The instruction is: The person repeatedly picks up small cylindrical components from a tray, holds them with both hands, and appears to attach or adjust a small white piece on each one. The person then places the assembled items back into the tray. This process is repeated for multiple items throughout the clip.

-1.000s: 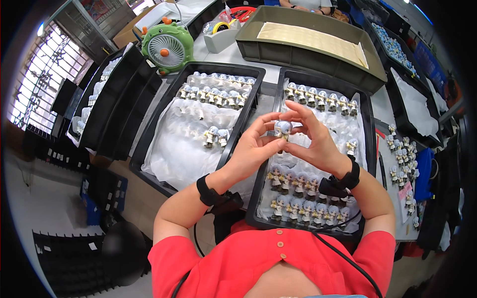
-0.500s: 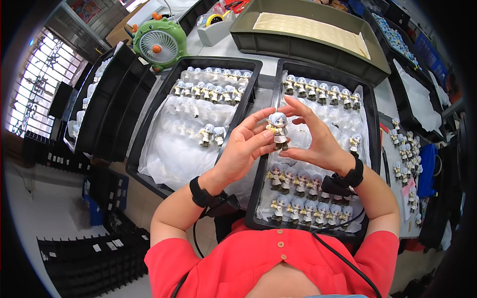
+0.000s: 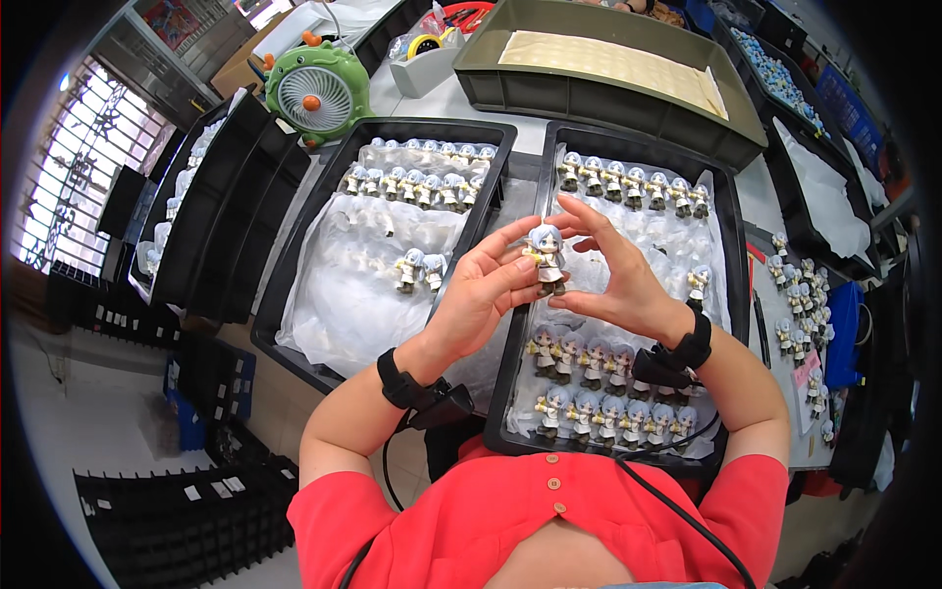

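Note:
A small figurine (image 3: 548,261) with pale blue-grey hair, a white outfit and dark boots stands upright between my hands. My left hand (image 3: 478,294) grips it, thumb against its side. Around its other side my right hand (image 3: 633,287) curves with thumb and fingers apart, the thumb tip close by the boots; whether it touches them I cannot tell. Below my hands is the right black tray (image 3: 738,211), lined with white film and holding rows of similar figurines (image 3: 608,417). The left black tray (image 3: 294,218) holds two rows at its far end and a pair of figurines (image 3: 420,269) near its middle.
A green fan (image 3: 319,90) stands at the far left, beside a tape dispenser (image 3: 428,59). An olive bin (image 3: 608,118) with a cream sheet lies beyond the trays. Loose figurines (image 3: 803,294) crowd the table on the right. Black trays (image 3: 231,211) stand stacked at left.
The figurine and both hands have shifted very slightly within the view; the grip looks the same. Nothing was taken up or put down.

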The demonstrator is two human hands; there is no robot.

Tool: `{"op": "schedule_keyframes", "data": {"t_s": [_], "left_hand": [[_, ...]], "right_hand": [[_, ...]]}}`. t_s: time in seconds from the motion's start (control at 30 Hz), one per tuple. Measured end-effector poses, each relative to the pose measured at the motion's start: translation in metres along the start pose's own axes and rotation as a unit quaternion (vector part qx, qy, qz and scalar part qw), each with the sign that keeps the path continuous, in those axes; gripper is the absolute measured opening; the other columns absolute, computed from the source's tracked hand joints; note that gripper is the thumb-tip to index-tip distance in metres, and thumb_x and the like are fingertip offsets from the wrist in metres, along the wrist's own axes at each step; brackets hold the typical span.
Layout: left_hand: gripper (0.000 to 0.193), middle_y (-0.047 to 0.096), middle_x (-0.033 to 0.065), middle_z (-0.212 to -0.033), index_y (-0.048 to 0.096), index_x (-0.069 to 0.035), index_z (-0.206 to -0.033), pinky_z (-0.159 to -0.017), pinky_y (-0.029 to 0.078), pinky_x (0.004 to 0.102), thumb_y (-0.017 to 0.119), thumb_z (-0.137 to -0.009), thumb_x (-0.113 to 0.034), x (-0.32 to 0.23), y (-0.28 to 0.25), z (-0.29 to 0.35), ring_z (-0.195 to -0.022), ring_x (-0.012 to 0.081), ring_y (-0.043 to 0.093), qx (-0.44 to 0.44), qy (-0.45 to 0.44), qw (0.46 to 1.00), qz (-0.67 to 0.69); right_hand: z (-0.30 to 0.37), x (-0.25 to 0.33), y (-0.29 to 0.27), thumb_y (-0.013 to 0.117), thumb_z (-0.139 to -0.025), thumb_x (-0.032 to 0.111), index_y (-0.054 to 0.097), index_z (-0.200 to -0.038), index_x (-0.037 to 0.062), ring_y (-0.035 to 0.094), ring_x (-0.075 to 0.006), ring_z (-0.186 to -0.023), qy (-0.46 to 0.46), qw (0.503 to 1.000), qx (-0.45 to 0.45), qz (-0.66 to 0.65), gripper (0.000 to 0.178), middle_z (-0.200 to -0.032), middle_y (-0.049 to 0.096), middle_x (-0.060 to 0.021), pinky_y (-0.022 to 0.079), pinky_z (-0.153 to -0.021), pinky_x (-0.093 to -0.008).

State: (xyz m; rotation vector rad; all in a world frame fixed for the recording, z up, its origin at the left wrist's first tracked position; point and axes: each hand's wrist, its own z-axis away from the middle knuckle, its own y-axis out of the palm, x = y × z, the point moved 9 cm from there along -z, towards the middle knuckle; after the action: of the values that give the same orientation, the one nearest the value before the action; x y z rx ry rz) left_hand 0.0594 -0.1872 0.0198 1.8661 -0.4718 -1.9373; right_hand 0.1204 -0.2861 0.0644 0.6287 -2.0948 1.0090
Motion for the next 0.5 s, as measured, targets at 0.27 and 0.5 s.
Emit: {"op": "schedule_keyframes", "data": {"t_s": [0.27, 0.5], "left_hand": [[0.049, 0.052, 0.0161, -0.124, 0.031, -0.004, -0.138, -0.093, 0.048, 0.0411, 0.047, -0.092, -0.012, 0.0, 0.0, -0.0003, -0.109, 0.0325, 0.057, 0.0, -0.002, 1.0, 0.003], [0.049, 0.051, 0.0156, -0.125, 0.031, -0.003, -0.138, -0.091, 0.048, 0.0412, 0.046, -0.093, -0.012, 0.0036, -0.0021, -0.001, -0.109, 0.0328, 0.057, -0.002, -0.024, 0.999, 0.04]], "right_hand": [[0.0002, 0.0003, -0.0004, 0.08, -0.064, 0.011, 0.026, -0.142, 0.0135, 0.054, -0.022, -0.107, -0.002, 1.0, -0.004, -0.004, 0.095, -0.124, 0.052, -0.0089, 0.045, -0.087, -0.0347], [0.0001, -0.0065, 0.0007, 0.08, -0.064, 0.014, 0.026, -0.142, 0.0132, 0.055, -0.0224, -0.107, 0.021, 1.0, -0.008, -0.015, 0.095, -0.122, 0.053, -0.0094, 0.045, -0.086, -0.0346]]}}
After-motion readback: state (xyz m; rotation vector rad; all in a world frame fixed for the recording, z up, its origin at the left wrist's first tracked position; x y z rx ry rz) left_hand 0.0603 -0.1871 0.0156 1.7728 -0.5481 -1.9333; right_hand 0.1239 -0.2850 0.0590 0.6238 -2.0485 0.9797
